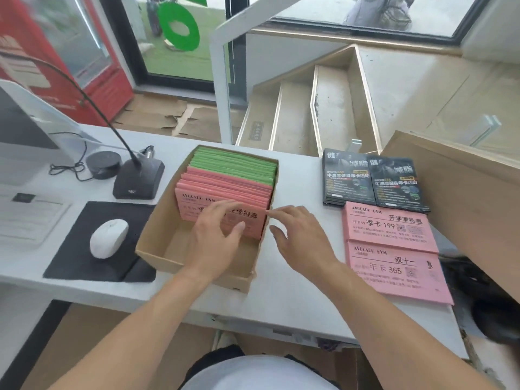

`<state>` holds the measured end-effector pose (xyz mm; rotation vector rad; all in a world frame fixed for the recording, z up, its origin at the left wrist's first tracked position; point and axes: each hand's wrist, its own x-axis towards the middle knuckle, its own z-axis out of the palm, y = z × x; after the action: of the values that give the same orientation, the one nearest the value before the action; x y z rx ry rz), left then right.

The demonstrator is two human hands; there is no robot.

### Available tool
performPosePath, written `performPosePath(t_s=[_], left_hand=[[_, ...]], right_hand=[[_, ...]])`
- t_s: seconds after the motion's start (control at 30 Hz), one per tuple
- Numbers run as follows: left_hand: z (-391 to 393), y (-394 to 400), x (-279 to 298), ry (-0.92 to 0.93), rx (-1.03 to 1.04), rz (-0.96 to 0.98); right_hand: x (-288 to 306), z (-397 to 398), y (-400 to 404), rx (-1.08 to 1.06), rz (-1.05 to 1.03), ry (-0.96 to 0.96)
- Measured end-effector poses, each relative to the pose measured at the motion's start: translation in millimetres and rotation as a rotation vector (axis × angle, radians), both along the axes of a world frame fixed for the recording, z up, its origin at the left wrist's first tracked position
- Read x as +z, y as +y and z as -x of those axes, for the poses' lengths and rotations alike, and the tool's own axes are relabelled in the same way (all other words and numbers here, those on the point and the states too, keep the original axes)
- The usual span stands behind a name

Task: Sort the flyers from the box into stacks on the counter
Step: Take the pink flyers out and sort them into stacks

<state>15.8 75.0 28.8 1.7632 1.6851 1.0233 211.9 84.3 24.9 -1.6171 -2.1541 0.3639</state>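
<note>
Centrally, an open cardboard box (157, 235) is seen on a white counter (295, 299), with flyers standing on edge inside: pink flyers (225, 192) toward the viewer, green flyers (236, 164) behind them. The near part of the box is bare cardboard. The left hand (216, 237) is laid against the face of the front pink flyer, fingers spread and nearly straight, gripping nothing. The right hand (301, 237) is held at the box's right wall, fingers loosely spread; its fingertip meets the front flyer's top right corner, though whether the corner is pinched cannot be told.

To the right, four stacks are laid on the counter: two dark stacks (374, 181) side by side at the back, and two pink stacks (391, 249) nearer, one behind the other. A large cardboard sheet (464, 192) is cut off by the right edge. To the left are found a gooseneck microphone (139, 178), a black puck (103, 164), and a white mouse (109, 237) on a black pad (84, 266). A monitor (25, 128) and keyboard (31, 218) are partly cut off. The front flyer's print is largely hidden by the left hand.
</note>
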Motion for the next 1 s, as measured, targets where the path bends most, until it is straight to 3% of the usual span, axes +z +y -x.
performPosePath(t_s=[0.27,0.43,1.0], left_hand=[[93,43,-13,0.485,-0.121,0.087],[97,50,-22,0.479,-0.208,0.08],[95,51,-32,0.518,-0.213,0.045]], right_hand=[[-2,65,38,0.0,-0.019,-0.275],[-5,80,41,-0.103,-0.047,-0.35],[-16,90,31,-0.205,-0.119,-0.419]])
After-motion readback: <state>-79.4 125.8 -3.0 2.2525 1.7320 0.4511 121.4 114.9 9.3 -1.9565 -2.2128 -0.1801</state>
